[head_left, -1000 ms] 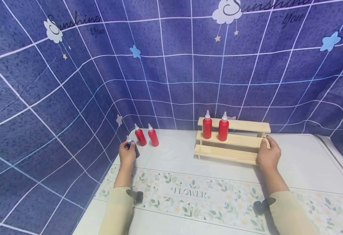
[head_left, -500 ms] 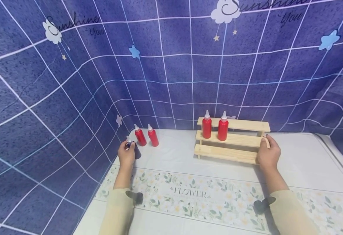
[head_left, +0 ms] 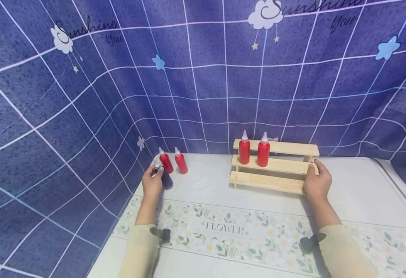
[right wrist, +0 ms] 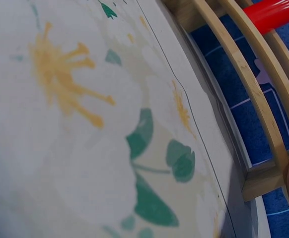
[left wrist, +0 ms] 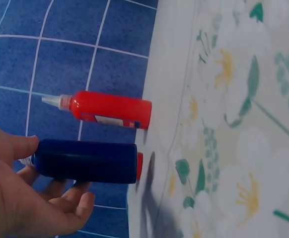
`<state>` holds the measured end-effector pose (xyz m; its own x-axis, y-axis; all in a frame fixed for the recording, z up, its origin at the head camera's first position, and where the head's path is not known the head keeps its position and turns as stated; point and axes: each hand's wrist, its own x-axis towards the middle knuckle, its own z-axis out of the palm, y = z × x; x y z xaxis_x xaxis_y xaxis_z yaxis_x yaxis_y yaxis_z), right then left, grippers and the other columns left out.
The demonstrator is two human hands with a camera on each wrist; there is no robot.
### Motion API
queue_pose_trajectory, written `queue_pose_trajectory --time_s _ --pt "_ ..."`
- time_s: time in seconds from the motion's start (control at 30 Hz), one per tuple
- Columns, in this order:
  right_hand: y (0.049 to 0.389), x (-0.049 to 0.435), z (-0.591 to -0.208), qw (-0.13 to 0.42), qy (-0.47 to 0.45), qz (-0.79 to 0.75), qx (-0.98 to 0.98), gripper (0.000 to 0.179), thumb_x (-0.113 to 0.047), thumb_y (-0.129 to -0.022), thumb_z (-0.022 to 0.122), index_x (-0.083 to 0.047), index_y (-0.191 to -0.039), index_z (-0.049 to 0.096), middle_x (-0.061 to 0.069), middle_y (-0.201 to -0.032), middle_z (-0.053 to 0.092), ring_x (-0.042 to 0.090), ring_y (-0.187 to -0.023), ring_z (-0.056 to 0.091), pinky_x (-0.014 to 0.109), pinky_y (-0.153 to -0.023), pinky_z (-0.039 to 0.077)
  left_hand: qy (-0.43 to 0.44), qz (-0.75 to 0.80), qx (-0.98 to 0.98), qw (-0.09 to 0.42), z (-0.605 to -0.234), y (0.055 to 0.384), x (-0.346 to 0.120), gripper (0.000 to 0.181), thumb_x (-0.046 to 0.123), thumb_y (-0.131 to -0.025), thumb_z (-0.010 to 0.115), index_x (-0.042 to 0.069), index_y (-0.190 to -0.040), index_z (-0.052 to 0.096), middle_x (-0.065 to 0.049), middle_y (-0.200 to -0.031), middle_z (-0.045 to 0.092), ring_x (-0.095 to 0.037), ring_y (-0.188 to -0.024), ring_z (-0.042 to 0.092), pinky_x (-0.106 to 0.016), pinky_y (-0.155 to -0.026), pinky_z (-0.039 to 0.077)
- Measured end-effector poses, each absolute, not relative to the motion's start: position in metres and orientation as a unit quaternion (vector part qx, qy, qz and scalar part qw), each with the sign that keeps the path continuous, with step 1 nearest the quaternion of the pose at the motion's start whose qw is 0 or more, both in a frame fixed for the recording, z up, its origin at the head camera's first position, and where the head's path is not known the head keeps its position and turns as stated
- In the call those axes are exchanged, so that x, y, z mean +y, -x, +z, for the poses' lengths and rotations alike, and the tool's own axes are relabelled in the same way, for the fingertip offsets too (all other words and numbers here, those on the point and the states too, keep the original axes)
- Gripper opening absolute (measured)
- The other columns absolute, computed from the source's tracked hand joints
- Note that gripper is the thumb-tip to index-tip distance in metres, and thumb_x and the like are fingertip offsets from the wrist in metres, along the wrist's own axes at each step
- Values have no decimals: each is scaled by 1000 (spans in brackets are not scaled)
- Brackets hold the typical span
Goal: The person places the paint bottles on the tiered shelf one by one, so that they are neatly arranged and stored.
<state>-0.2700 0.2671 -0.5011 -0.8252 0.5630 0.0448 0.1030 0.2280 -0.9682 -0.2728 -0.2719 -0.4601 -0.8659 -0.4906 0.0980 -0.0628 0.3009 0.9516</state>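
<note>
Lower left, the likely lightweight blue bottle (head_left: 167, 180) is aptly neck-pinched by left hand (head_left: 152, 184); rack (head_left: 286, 166) is gripped by right hand (head_left: 318, 183).

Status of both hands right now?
Left hand: closed, holding the dark blue squeeze bottle near its nozzle end.
Right hand: closed, holding the right end of the three-tier wooden rack.

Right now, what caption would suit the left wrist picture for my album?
The left hand's grip holds a blue bottle near its nozzle; red bottles stand behind it.
</note>
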Motion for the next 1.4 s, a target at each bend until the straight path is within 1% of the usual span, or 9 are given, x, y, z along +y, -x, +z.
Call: queue_pose_trajectory --time_s 0.1,0.3,0.47,0.63,0.83,0.93,1.03,1.17,1.4 --pt "269 266 -501 200 218 579 -759 53 -30 -114 39 -9 -162 39 15 -169 40 32 -160 36 46 -132 32 -169 -562 -788 186 -457 272 -268 42 26 -106 63 5 -142 62 -22 -149 60 -39 -147 50 -54 -123 42" --pt "269 265 -502 201 216 578 -761 53 -31 -114 38 -9 -163 38 15 -169 39 32 -160 35 46 -132 31 -145 -572 -790 168 -446 269 -256 43 26 -105 64 6 -142 63 -21 -145 64 -39 -136 59 -55 -111 53" --pt "271 266 -504 191 217 578 -763 55 -33 -114 36 -11 -164 34 13 -171 38 30 -160 36 44 -131 34 -131 -588 -782 158 -435 265 -246 45 24 -104 65 5 -145 61 -21 -146 64 -38 -134 61 -54 -114 51" --pt "271 266 -505 192 215 578 -763 55 -33 -114 36 -11 -164 34 14 -171 38 30 -160 36 44 -130 35 -120 -586 -786 154 -428 264 -239 42 24 -104 66 4 -141 64 -22 -144 65 -37 -134 62 -52 -118 49" --pt "271 265 -503 188 221 582 -760 55 -33 -114 36 -11 -165 34 12 -171 37 29 -161 35 44 -131 33 -112 -578 -794 150 -421 260 -232 40 24 -104 66 4 -138 65 -22 -138 67 -34 -129 63 -52 -115 51" --pt "270 265 -502 188 220 580 -762 55 -33 -114 35 -11 -165 34 12 -171 37 29 -161 34 44 -132 33 -109 -579 -795 146 -420 259 -229 38 25 -104 65 4 -136 65 -20 -138 67 -34 -127 63 -54 -112 53" --pt "270 265 -500 189 218 578 -764 55 -33 -114 35 -11 -165 34 12 -171 37 29 -161 34 44 -132 33 -102 -588 -791 133 -420 259 -228 39 24 -106 62 5 -139 63 -20 -142 65 -35 -129 63 -56 -111 54" --pt "271 265 -500 194 217 580 -761 55 -32 -114 37 -10 -164 36 13 -171 38 29 -160 35 44 -132 32 -96 -596 -790 109 -419 257 -226 40 25 -109 56 5 -144 59 -21 -147 61 -38 -136 60 -58 -113 53" --pt "271 266 -502 189 217 583 -760 54 -32 -114 37 -10 -164 36 13 -170 38 29 -160 37 43 -130 35 -88 -597 -793 91 -417 256 -221 37 23 -109 56 3 -140 60 -23 -145 61 -41 -136 60 -60 -111 54"
